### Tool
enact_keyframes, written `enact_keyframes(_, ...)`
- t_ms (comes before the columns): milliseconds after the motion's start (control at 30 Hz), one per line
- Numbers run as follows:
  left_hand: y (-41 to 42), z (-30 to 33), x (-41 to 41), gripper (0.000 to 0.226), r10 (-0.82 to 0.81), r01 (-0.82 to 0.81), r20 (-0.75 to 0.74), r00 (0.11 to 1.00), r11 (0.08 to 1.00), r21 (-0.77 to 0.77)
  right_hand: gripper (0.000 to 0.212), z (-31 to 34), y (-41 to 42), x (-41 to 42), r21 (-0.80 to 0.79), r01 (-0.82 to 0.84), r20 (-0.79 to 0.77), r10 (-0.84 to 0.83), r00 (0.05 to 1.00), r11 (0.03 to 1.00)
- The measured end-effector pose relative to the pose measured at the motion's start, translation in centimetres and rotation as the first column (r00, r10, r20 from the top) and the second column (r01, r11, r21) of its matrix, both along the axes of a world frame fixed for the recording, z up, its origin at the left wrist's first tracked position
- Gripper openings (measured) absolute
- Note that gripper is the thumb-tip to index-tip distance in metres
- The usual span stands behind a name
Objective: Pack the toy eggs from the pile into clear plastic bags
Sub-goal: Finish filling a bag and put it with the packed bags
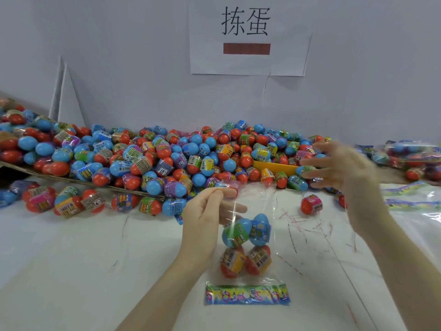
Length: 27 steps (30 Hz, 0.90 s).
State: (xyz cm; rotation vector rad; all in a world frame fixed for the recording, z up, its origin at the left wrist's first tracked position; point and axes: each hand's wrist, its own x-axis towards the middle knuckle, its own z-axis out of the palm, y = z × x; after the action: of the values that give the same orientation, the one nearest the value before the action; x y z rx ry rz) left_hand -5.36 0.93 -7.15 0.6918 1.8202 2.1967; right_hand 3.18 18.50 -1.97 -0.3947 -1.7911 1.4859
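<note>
A large pile of red-and-blue toy eggs (pixel 152 158) with printed wrappers lies along the back of the table. My left hand (pixel 205 211) pinches the open top edge of a clear plastic bag (pixel 255 235), with fingers inside its mouth. The bag lies on the table and holds several eggs (pixel 245 244); its colourful printed header (pixel 247 294) points toward me. My right hand (pixel 341 173) is blurred, raised over the right side of the pile with fingers spread, and holds nothing that I can see.
A yellow tray edge (pixel 274 166) shows among the eggs. Loose eggs (pixel 311 204) lie on the white table (pixel 95 259). Filled bags (pixel 415 156) and empty bags (pixel 410 197) sit at the right. Cardboard (pixel 71 180) underlies the pile. A paper sign (pixel 247 37) hangs on the wall.
</note>
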Motion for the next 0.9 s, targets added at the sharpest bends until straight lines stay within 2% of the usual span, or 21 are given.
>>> enact_keyframes(67,0.0,0.0,-0.1,0.031,-0.022,0.022,0.017,1.0,1.0,0.01,0.044,-1.0,-0.7,-0.8,0.061,-0.184,0.311,0.157,0.938,0.981)
enact_keyframes(133,0.1,0.0,-0.3,0.031,-0.041,0.041,0.039,0.998,0.999,0.007,0.053,-1.9,-1.5,-1.2,-0.083,-0.406,0.445,0.398,0.802,0.91)
enact_keyframes(200,0.1,0.0,-0.3,0.033,-0.055,0.054,0.051,0.997,0.998,0.011,0.052,-2.5,-1.9,-0.9,-0.094,-0.539,0.501,0.508,0.701,0.837)
enact_keyframes(267,0.0,-0.1,-0.5,0.034,-0.071,0.07,0.064,0.995,0.997,0.019,0.051,-2.9,-2.0,-0.7,-0.132,-0.555,0.479,0.542,0.69,0.822)
enact_keyframes(400,0.1,-0.1,-1.0,0.029,-0.153,0.158,0.132,0.979,0.987,-0.032,0.048,-3.2,-1.6,-1.1,-0.282,-0.465,0.325,0.539,0.777,0.839)
enact_keyframes(500,-0.1,-0.3,-1.5,0.055,-0.232,0.264,0.215,0.948,0.956,-0.129,0.046,-3.3,-1.5,-1.0,-0.291,-0.446,0.256,0.518,0.816,0.846)
enact_keyframes(567,-0.4,-0.4,-1.5,0.06,-0.295,0.352,0.234,0.926,0.898,-0.265,0.046,-3.4,-1.6,-1.0,-0.275,-0.436,0.242,0.501,0.831,0.857)
enact_keyframes(633,-0.7,-0.4,-1.5,0.057,-0.355,0.414,0.225,0.907,0.846,-0.336,0.045,-3.4,-1.7,-1.0,-0.263,-0.421,0.226,0.48,0.848,0.868)
enact_keyframes(733,-0.8,-0.4,-1.3,0.046,-0.423,0.475,0.219,0.879,0.811,-0.341,0.045,-3.2,-1.9,-1.1,-0.268,-0.403,0.165,0.453,0.876,0.875)
enact_keyframes(833,-0.6,-0.4,-1.2,0.016,-0.416,0.457,0.193,0.889,0.839,-0.295,0.046,-3.3,-2.1,-1.3,-0.293,-0.389,0.158,0.445,0.881,0.874)
enact_keyframes(900,-0.6,-0.4,-1.3,0.014,-0.375,0.416,0.195,0.906,0.872,-0.257,0.061,-3.3,-2.2,-1.2,-0.294,-0.419,0.231,0.489,0.841,0.859)
